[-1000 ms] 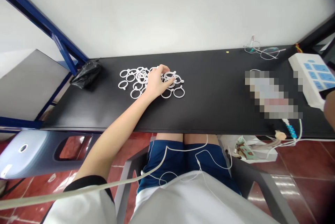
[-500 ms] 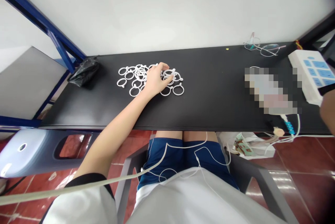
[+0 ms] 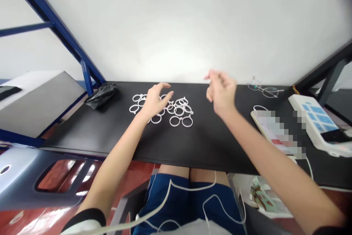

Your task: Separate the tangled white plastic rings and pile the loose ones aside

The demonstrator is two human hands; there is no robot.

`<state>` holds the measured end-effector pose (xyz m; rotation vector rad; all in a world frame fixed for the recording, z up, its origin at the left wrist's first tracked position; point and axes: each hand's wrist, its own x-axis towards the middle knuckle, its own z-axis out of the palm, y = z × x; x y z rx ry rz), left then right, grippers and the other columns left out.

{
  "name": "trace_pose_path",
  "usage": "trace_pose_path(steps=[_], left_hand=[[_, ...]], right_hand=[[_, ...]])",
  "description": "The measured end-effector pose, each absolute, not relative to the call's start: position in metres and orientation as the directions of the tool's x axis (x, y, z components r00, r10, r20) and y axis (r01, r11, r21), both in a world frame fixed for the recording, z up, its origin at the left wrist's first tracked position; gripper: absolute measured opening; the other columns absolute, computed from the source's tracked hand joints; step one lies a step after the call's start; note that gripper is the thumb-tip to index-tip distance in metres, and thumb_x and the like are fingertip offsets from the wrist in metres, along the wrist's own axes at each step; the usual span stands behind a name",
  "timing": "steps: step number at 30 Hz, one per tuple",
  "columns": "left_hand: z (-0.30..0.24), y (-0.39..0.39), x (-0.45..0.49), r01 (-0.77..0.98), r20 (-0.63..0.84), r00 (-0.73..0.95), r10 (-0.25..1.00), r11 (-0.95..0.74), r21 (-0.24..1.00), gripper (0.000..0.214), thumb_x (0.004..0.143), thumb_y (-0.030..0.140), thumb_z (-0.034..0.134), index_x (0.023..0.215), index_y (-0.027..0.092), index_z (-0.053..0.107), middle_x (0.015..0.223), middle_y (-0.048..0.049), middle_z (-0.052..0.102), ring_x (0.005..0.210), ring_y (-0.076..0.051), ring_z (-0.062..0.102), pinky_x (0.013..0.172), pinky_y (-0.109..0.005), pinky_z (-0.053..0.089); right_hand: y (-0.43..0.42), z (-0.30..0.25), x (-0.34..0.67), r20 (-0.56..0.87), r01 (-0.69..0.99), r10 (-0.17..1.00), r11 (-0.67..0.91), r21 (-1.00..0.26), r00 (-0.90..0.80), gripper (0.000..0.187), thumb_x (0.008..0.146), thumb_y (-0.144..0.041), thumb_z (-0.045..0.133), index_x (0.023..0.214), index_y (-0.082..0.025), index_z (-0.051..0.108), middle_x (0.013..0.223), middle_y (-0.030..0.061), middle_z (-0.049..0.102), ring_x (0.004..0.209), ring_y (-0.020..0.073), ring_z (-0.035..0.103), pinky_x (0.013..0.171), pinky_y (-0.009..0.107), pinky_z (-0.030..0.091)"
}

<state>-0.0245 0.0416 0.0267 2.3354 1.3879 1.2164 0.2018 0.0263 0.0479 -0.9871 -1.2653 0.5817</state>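
A heap of white plastic rings (image 3: 176,110) lies on the black table (image 3: 214,139). My left hand (image 3: 155,101) hovers over the left part of the heap, fingers loosely curved and apart, with nothing visibly in them. My right hand (image 3: 221,92) is raised above the table to the right of the rings, fingers loosely bent and slightly blurred, with nothing seen in it.
A crumpled black bag (image 3: 101,95) lies at the table's back left beside a blue frame (image 3: 85,68). Eyeglasses (image 3: 265,89) rest at the back right. A white power strip (image 3: 316,123) and a notebook (image 3: 272,132) sit at the right. White cables hang over my lap.
My right hand has come into view, raised to the right of the rings. My left hand has lifted off the heap. The camera has tilted up.
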Motion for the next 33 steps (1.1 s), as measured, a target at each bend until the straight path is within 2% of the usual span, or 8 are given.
trace_pose_path(steps=[3,6,9,13,16,20,27,33], left_hand=[[0.035,0.046,-0.064,0.757,0.505,0.152,0.850,-0.428,0.493,0.034,0.091,0.044,0.051,0.113,0.020,0.060,0.118,-0.0102,0.068,0.112,-0.026,0.060,0.098,-0.040,0.046],[0.021,0.053,-0.100,0.911,0.366,0.093,0.926,-0.228,0.343,0.053,0.087,0.057,0.050,0.125,0.020,0.057,0.133,-0.0139,0.059,0.126,-0.035,0.049,0.106,-0.053,0.036],[-0.002,0.060,-0.120,0.929,0.190,0.103,0.976,-0.162,0.334,0.070,0.087,0.065,0.043,0.141,0.020,0.046,0.151,-0.0166,0.042,0.138,-0.039,0.036,0.110,-0.057,0.029],[-0.021,0.064,-0.125,0.878,0.173,0.229,0.958,-0.280,0.389,0.074,0.088,0.068,0.040,0.146,0.023,0.042,0.156,-0.0125,0.036,0.143,-0.035,0.032,0.115,-0.050,0.026],[-0.028,0.064,-0.122,0.811,0.180,0.321,0.930,-0.368,0.455,0.070,0.090,0.065,0.040,0.145,0.023,0.044,0.152,-0.0104,0.043,0.141,-0.033,0.036,0.116,-0.045,0.027],[-0.032,0.067,-0.114,0.767,0.232,0.407,0.883,-0.469,0.438,0.070,0.087,0.065,0.048,0.146,0.028,0.043,0.152,-0.0087,0.044,0.140,-0.035,0.038,0.114,-0.049,0.029],[-0.034,0.082,-0.096,0.777,0.142,0.543,0.828,-0.559,0.289,0.079,0.078,0.075,0.054,0.146,0.037,0.042,0.158,-0.0068,0.033,0.145,-0.040,0.026,0.113,-0.061,0.026],[-0.035,0.081,-0.063,0.707,0.155,0.628,0.763,-0.642,0.296,0.083,0.077,0.076,0.055,0.148,0.036,0.040,0.158,-0.0070,0.033,0.145,-0.041,0.024,0.115,-0.061,0.021]], right_hand=[[0.017,0.017,0.195,0.600,0.375,0.789,0.521,-0.766,0.129,0.037,0.091,-0.048,0.056,0.066,-0.021,0.062,0.046,-0.0074,0.033,0.040,0.0087,0.034,0.045,0.025,0.033],[0.011,-0.017,0.192,0.642,0.503,0.767,0.565,-0.654,-0.026,0.018,0.089,-0.036,0.058,0.081,-0.022,0.065,0.049,-0.0073,0.042,0.042,0.0101,0.040,0.050,0.026,0.040],[0.008,-0.027,0.193,0.652,0.537,0.751,0.593,-0.600,-0.101,0.021,0.093,-0.033,0.051,0.105,-0.022,0.065,0.099,0.0084,0.067,0.079,0.0180,0.066,0.075,0.033,0.054],[-0.002,-0.018,0.193,0.534,0.644,0.781,0.596,-0.480,-0.324,0.057,0.087,-0.050,0.060,0.136,-0.021,0.051,0.152,0.0180,0.039,0.137,0.0353,0.043,0.108,0.053,0.039],[-0.007,-0.014,0.187,0.371,0.705,0.825,0.559,-0.436,-0.425,0.085,0.081,-0.066,0.059,0.150,-0.021,0.035,0.162,0.0173,0.018,0.148,0.0418,0.018,0.113,0.061,0.029],[-0.005,-0.015,0.181,0.160,0.772,0.878,0.474,-0.425,-0.451,0.097,0.079,-0.076,0.053,0.155,-0.024,0.023,0.165,0.0128,0.007,0.150,0.0422,0.004,0.116,0.063,0.019],[0.002,-0.016,0.180,0.046,0.786,0.876,0.453,-0.420,-0.480,0.096,0.080,-0.079,0.046,0.156,-0.026,0.018,0.166,0.0086,0.004,0.152,0.0353,0.000,0.119,0.056,0.011],[0.008,-0.020,0.178,0.103,0.786,0.872,0.479,-0.391,-0.479,0.084,0.084,-0.069,0.052,0.151,-0.020,0.035,0.162,0.0148,0.019,0.149,0.0353,0.018,0.118,0.054,0.018]])
